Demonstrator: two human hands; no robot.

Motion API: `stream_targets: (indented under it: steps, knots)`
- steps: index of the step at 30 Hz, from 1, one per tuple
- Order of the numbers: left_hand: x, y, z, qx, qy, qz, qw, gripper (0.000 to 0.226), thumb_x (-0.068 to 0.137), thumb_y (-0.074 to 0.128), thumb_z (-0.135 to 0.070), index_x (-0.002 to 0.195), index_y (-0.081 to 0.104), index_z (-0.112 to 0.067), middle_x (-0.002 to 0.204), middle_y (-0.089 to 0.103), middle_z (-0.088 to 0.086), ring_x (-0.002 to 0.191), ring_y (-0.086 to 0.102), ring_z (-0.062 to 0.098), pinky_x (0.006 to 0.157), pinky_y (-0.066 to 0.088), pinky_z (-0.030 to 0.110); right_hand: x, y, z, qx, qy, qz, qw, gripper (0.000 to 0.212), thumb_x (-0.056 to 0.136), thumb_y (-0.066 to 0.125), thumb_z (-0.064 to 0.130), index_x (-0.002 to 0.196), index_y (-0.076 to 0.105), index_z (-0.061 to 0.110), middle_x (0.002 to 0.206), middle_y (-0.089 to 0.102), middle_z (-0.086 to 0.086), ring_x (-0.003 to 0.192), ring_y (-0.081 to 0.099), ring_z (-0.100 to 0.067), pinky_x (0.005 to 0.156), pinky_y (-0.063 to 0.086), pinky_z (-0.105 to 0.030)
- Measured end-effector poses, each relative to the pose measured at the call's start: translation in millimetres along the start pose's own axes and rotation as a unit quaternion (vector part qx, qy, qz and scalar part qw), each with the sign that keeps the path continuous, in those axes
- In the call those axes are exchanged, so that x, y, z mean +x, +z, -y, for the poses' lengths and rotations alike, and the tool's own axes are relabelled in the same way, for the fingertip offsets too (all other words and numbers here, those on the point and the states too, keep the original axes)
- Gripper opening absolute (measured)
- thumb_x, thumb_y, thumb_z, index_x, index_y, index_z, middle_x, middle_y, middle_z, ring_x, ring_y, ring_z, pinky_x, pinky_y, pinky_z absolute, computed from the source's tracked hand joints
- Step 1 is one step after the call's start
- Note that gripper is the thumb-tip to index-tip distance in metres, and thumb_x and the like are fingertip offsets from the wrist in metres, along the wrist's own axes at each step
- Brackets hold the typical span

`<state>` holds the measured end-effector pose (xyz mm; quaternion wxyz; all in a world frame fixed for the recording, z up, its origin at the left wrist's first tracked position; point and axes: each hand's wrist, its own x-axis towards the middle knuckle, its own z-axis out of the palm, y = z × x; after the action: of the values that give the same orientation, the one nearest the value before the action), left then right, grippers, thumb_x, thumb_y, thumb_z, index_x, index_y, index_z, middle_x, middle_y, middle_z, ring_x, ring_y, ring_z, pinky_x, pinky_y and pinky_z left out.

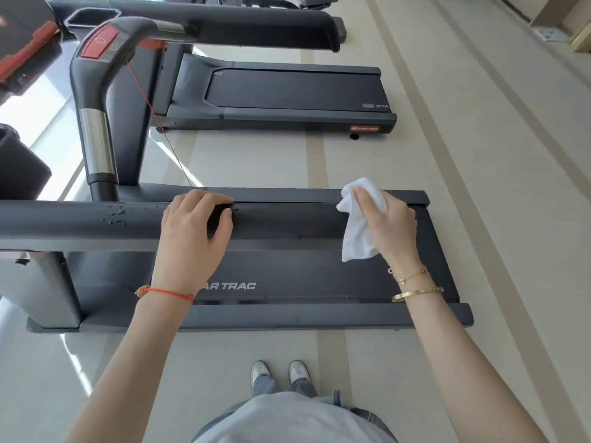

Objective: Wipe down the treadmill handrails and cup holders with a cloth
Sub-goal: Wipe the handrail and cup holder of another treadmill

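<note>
From the head view, both bare arms reach forward from the bottom of the frame to the dark handrail [96, 219] that runs across the middle. The left hand [192, 231] lies over the rail at centre, its fingers curled around the far side, gripping it. The right hand [383, 222], at centre right, clutches a white cloth [356, 238] against the rail's end; part of the cloth bunches above the fingers and the rest hangs below the palm. Water drops [115, 214] sit on the rail left of the left hand. Under the rail lies the treadmill deck [287, 276], marked STAR TRAC. A second treadmill [287, 91] stands in the upper middle, a red stop button [99, 41] at upper left. The floor [479, 187] is pale with beige stripes.
</note>
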<state>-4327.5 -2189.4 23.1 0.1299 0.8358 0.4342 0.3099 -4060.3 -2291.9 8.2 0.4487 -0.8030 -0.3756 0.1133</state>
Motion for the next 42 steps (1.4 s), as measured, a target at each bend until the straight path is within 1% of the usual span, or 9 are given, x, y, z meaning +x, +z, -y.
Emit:
stream_targets:
  steps: [4,6,9,15,19,21,26,34,42]
  knots:
    - [0.1,0.2,1.1,0.006,0.005,-0.002,1.0,0.016,0.095,0.057,-0.013,0.107,0.067,-0.012,0.102,0.065,0.002,0.099,0.055,0.026,0.095,0.043,0.047,-24.2,5.5,-1.7,-0.084,-0.14,-0.057,0.985,0.039,0.091,0.046,0.058,0.092,0.063,0.024,0.095,0.066,0.01,0.089,0.06,-0.014,0.077,0.048,-0.032]
    - [1.0,0.8,0.6,0.006,0.005,-0.005,1.0,0.016,0.095,0.057,-0.014,0.107,0.067,-0.012,0.103,0.065,0.002,0.099,0.055,0.025,0.096,0.044,0.047,-31.2,15.5,1.3,-0.174,-0.255,-0.093,0.947,0.039,0.093,0.048,0.055,0.103,0.066,0.022,0.114,0.065,0.006,0.095,0.058,-0.019,0.084,0.046,-0.035]
    - [0.8,2.5,1.9,0.008,0.006,-0.008,1.0,0.016,0.095,0.057,-0.015,0.107,0.067,-0.012,0.103,0.065,0.002,0.099,0.054,0.024,0.096,0.044,0.047,-21.1,25.4,15.6,-0.255,-0.366,-0.086,0.891,0.042,0.093,0.049,0.056,0.099,0.07,0.021,0.113,0.069,0.002,0.087,0.061,-0.025,0.082,0.046,-0.042]
    - [0.7,4.2,0.3,0.024,0.007,-0.014,1.0,0.015,0.095,0.057,-0.012,0.104,0.068,-0.011,0.099,0.065,0.002,0.096,0.055,0.025,0.092,0.044,0.042,-21.6,77.7,68.2,-0.284,-0.413,-0.022,0.865,0.05,0.096,0.042,0.058,0.095,0.07,0.017,0.083,0.068,-0.002,0.069,0.059,-0.025,0.065,0.043,-0.037]
    - [3.0,1.3,4.2,0.035,0.011,0.002,0.999,0.016,0.095,0.057,-0.013,0.106,0.068,-0.012,0.1,0.066,0.001,0.098,0.057,0.025,0.094,0.043,0.04,-24.0,67.4,49.0,-0.289,-0.473,-0.018,0.832,0.048,0.1,0.038,0.054,0.115,0.065,0.018,0.118,0.066,-0.003,0.086,0.062,-0.025,0.08,0.047,-0.039]
    - [4.0,-2.2,7.2,0.032,0.018,0.013,0.999,0.018,0.095,0.056,-0.013,0.108,0.068,-0.013,0.101,0.066,-0.001,0.1,0.057,0.023,0.095,0.043,0.038,-22.5,63.4,45.5,-0.289,-0.471,-0.017,0.834,0.046,0.1,0.04,0.053,0.116,0.065,0.018,0.12,0.066,-0.002,0.087,0.063,-0.026,0.082,0.048,-0.041]
    - [7.4,-21.9,31.8,0.037,0.039,0.028,0.998,0.021,0.096,0.055,-0.016,0.114,0.067,-0.013,0.111,0.067,-0.002,0.109,0.058,0.022,0.103,0.04,0.038,-26.5,102.2,84.9,-0.283,-0.427,-0.02,0.859,0.053,0.1,0.033,0.055,0.099,0.07,0.016,0.086,0.071,0.0,0.073,0.063,-0.023,0.068,0.045,-0.035]
    - [-0.7,-91.6,137.5,0.088,-0.024,-0.018,0.996,0.029,0.099,0.045,-0.025,0.115,0.066,-0.013,0.115,0.067,0.002,0.111,0.059,0.026,0.106,0.037,0.045,-51.0,183.1,141.0,-0.248,-0.427,-0.019,0.869,0.05,0.095,0.04,0.057,0.091,0.07,0.018,0.081,0.07,0.001,0.069,0.06,-0.023,0.068,0.047,-0.039]
    - [7.9,-106.5,187.4,0.112,0.022,-0.003,0.993,0.03,0.101,0.04,-0.022,0.108,0.069,-0.016,0.103,0.07,-0.002,0.102,0.061,0.02,0.108,0.032,0.039,-66.7,233.5,180.4,-0.266,-0.382,-0.062,0.883,0.048,0.094,0.042,0.055,0.073,0.063,0.018,0.062,0.059,0.0,0.057,0.05,-0.023,0.06,0.044,-0.037]
